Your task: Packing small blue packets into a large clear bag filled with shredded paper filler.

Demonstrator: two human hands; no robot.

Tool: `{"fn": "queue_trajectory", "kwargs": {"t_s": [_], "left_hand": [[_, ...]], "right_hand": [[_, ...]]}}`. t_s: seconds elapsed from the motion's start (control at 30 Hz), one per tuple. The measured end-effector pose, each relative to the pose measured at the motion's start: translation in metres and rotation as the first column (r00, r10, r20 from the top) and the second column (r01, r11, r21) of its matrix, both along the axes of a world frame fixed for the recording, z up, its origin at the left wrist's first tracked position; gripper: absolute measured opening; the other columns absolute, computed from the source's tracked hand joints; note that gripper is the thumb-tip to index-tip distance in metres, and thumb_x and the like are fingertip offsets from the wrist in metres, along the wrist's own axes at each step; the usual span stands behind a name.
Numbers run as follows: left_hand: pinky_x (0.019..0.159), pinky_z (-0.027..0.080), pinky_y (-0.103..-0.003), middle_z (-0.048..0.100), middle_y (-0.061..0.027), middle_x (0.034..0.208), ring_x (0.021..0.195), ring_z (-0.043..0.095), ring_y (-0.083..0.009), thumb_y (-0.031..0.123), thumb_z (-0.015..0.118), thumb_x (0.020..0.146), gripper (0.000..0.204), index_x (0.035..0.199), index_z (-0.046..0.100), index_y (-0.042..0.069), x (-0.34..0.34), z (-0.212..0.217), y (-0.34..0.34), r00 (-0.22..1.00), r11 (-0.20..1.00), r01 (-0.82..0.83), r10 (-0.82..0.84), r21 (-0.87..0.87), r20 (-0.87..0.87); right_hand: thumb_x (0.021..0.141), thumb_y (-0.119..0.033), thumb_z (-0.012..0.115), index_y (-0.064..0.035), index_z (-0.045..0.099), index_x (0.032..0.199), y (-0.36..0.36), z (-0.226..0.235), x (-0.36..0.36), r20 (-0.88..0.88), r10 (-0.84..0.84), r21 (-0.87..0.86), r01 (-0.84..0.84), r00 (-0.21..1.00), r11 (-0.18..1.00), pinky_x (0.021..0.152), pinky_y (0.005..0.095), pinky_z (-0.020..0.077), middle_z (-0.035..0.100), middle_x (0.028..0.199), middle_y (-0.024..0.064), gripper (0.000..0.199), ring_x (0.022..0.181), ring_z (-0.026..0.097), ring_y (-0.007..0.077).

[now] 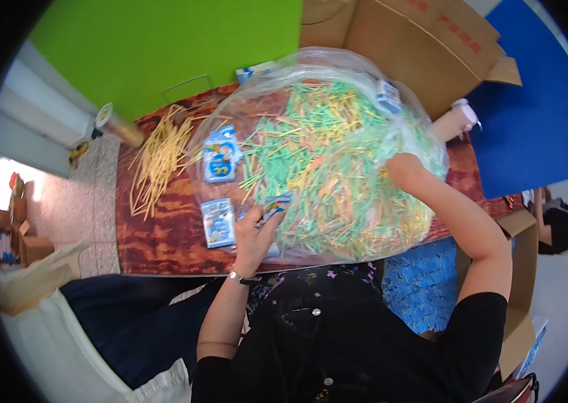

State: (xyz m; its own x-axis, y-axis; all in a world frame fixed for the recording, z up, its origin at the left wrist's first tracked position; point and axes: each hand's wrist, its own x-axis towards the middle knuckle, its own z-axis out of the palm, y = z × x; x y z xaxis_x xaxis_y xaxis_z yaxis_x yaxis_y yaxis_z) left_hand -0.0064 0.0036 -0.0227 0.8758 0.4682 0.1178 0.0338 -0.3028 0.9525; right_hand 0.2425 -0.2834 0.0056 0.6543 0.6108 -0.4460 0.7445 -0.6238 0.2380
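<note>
Early in the job, by the look of it: the clear plastic bag point(338, 87) on the worktop point(163, 235) holds a big heap of coloured sticks point(324, 168), green, yellow and orange, hardly dented. A separate spread of pale yellow sticks point(159, 158) lies to the left on the bare wood. Three small blue printed packets are out: one on the bag's left edge point(220, 156), one flat on the worktop just below it point(217, 222), and one in the left hand. Most of the heap looks untouched, so plenty is left.

Left hand point(252, 235): fingers closed around a small blue packet point(274, 204), thumb on top, packet sticking up and right from the grip, its far end touching the edge of the stick heap. A wristwatch point(237, 277) sits on that wrist.

Right hand point(403, 169): pushed down into the heap near the bag's right side, knuckles showing, fingertips buried among the sticks. Can't tell whether those fingers are pinched on any sticks or just spread in them.

A cardboard box point(418, 47) stands behind the bag, and a tape roll point(117, 124) lies at the worktop's far left corner. Another person point(559, 225) sits well apart at the right.
</note>
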Motion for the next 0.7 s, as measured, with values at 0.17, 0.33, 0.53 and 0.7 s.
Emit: {"fn": "queue_trajectory", "kwargs": {"t_s": [0.17,0.33,0.53,0.7], "left_hand": [[0.045,0.037,-0.028,0.053,-0.0045,0.06,0.048,0.051,-0.0097,0.012,0.076,0.081,0.02,0.078,0.06,0.0,0.003,0.006,-0.001,0.998,0.997,-0.045,0.048,-0.07,0.047],[0.048,0.034,-0.028,0.047,-0.0041,0.06,0.053,0.04,-0.0116,0.006,0.082,0.07,0.025,0.073,0.057,0.002,0.004,0.016,0.002,0.972,0.95,-0.127,0.062,0.284,0.229],[0.047,0.033,-0.03,0.045,-0.0042,0.063,0.051,0.038,-0.0152,0.006,0.086,0.065,0.038,0.069,0.048,0.004,0.007,0.025,-0.001,0.944,0.911,-0.229,0.121,0.344,0.307],[0.052,0.042,-0.035,0.054,-0.0099,0.068,0.06,0.054,-0.0262,0.004,0.08,0.07,0.024,0.076,0.057,0.002,0.008,0.031,-0.003,0.947,0.884,-0.233,0.111,0.405,0.302]], "right_hand": [[0.083,-0.011,0.053,-0.0032,0.066,0.088,-0.016,0.002,0.003,0.083,-0.01,-0.096,0.018,0.996,0.995,0.07,0.0445,0.0546,0.067,0.088,0.0193,0.016,0.083,0.068,0.0321],[0.086,-0.011,0.053,-0.0051,0.058,0.093,0.031,0.107,-0.025,0.099,0.146,0.245,-0.167,0.984,0.955,0.069,0.0477,0.0506,0.062,0.085,0.0181,0.01,0.082,0.063,0.0375],[0.096,-0.021,0.053,-0.0031,0.047,0.094,0.109,0.154,-0.077,-0.547,0.441,0.617,-0.013,0.712,0.787,0.065,0.049,0.0416,0.055,0.079,0.0236,0.019,0.079,0.057,0.0435],[0.096,-0.021,0.053,-0.003,0.047,0.091,0.134,0.144,-0.086,-0.509,0.52,0.645,-0.096,0.686,0.758,0.063,0.0508,0.0403,0.055,0.07,0.0217,0.02,0.073,0.056,0.0441]]}}
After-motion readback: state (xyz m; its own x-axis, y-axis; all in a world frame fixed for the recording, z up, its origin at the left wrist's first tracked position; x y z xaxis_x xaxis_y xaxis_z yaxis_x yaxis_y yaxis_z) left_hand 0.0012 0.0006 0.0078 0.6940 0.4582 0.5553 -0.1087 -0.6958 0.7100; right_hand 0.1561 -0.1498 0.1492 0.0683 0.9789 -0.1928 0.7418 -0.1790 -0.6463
